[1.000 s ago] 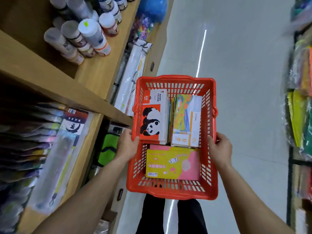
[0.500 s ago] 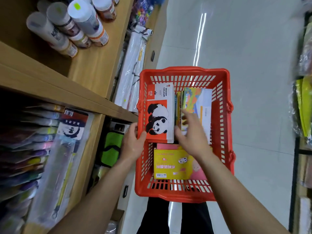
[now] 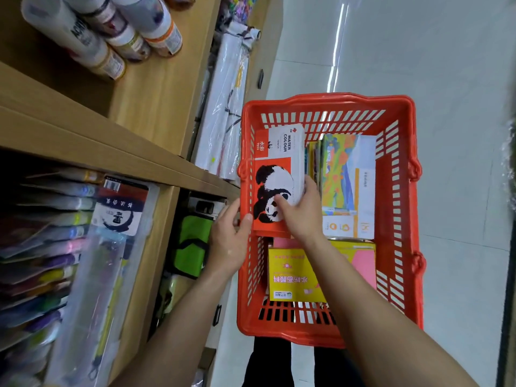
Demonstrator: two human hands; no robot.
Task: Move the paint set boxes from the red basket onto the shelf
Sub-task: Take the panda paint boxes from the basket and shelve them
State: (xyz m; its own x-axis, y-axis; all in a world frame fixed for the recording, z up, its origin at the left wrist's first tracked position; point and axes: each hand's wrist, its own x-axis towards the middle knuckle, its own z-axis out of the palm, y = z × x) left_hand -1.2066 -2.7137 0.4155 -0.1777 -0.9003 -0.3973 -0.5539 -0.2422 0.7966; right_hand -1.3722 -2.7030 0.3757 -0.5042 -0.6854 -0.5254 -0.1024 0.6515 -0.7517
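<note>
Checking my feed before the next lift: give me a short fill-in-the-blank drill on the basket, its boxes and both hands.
1. The right hand grips the water colour box, whose cover shows a ____.
2. The left hand holds the ____ rim of the red basket.
3. The near box, lying flat in the basket, is pink and ____.

Missing words: panda; left; yellow.

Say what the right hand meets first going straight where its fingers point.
The right hand grips the panda box; past that, probably the far wall of the red basket, though depth is unclear.
</note>
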